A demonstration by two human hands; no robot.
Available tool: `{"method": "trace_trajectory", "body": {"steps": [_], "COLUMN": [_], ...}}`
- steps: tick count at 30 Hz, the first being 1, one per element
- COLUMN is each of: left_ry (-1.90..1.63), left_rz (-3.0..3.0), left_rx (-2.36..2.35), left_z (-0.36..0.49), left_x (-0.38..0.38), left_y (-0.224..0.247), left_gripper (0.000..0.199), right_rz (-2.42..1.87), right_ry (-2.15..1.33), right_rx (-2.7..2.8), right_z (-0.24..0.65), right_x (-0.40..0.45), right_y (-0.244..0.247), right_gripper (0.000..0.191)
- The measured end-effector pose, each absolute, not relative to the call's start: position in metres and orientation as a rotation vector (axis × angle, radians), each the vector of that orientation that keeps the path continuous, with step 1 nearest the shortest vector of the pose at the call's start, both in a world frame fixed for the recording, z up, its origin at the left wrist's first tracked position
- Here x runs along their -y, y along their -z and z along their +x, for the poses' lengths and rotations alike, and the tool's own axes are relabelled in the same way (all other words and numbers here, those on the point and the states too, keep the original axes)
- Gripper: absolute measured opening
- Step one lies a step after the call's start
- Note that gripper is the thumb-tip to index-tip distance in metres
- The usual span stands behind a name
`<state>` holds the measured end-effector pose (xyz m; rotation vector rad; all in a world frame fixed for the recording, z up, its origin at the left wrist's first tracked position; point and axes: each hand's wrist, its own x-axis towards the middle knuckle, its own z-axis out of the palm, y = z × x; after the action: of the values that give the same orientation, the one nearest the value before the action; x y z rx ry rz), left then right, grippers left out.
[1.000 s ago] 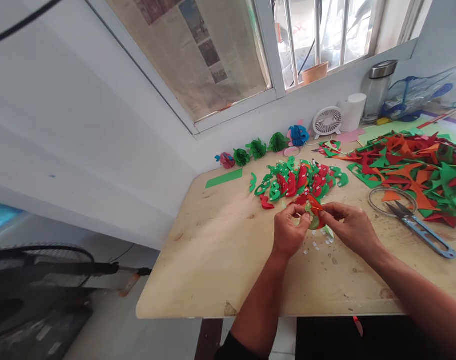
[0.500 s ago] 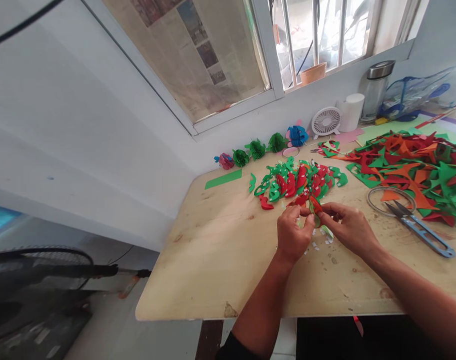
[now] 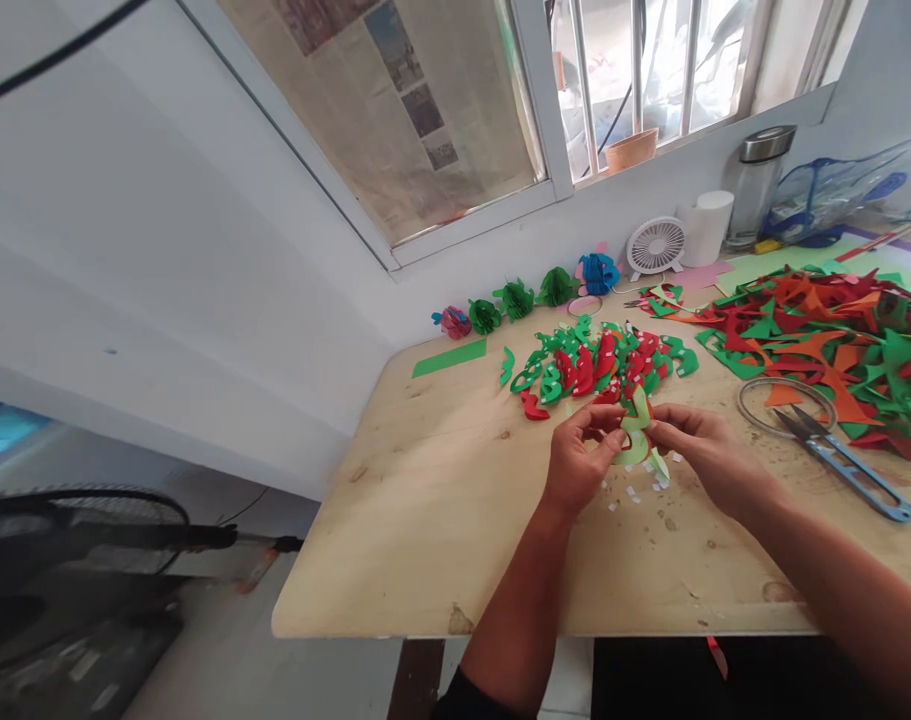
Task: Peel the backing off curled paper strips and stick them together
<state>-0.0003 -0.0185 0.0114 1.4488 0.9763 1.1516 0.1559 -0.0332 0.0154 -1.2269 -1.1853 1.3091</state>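
Observation:
Between my two hands is a curved paper cutout, pale green on the side facing me with a red-orange edge showing. My left hand pinches it from the left with thumb and fingers. On the other side my right hand grips its right edge. Just beyond my fingers lies a heap of green and red paper cutouts, several with small white tabs. Another pale green piece rests on the table under the hands, among small white paper bits.
Blue-handled thread snips lie beside a metal ring at right. Behind them spreads a pile of paper scraps. Folded paper figures, a small white fan and a glass bottle line the wall. A green strip lies at left.
The paper cutout has been turned and spread, so its pale green face shows more widely. My hands have drawn slightly apart. The whole view has shifted a little.

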Motion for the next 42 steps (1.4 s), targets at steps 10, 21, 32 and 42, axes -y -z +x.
{"method": "trace_trajectory", "body": {"steps": [10,21,32,42], "left_ry": [-1.018,-0.992,-0.942,-0.914], "left_rz": [1.119,1.156,1.175,1.155], "left_rx": [-0.646,-0.624,-0.6,-0.531], "left_z": [-0.006,-0.01,-0.014,-0.017], "left_x": [0.019,0.021,0.018,0.016], "left_y": [-0.016,-0.023,-0.019,-0.015], "left_gripper": [0.025,0.028,0.025,0.026], "right_rz": [-0.956,-0.855,-0.915,-0.914], "right_ry": [-1.705,-1.857,-1.839,-1.871], "right_rx": [0.92,0.951,1.034,1.011], "right_z": [0.159,0.165,0.166,0.164], "right_x": [0.033,0.033,0.033,0.035], "right_y": [-0.011,-0.009,-0.011,-0.014], "right_gripper": [0.02,0.012,0.013,0.02]}}
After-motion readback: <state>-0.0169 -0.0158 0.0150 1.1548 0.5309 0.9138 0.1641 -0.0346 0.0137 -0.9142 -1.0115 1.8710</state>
